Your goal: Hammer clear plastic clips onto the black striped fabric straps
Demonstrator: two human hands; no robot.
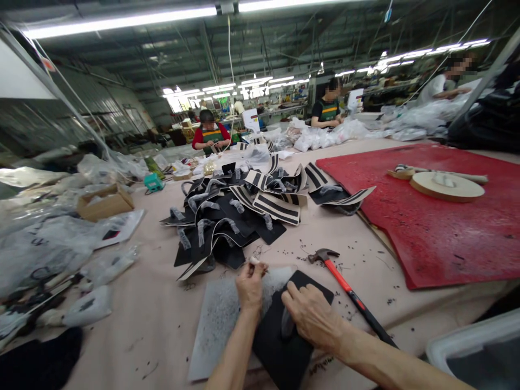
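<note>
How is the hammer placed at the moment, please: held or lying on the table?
Lying flat on the table, unheld: the hammer rests beside the right hand.

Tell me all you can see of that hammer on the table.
The hammer lies flat on the table, right of the right hand, apart from it. It has a dark metal claw head at the far end, a red shaft and a black grip running toward the wearer. Nobody touches it; dark scraps lie around it.
</note>
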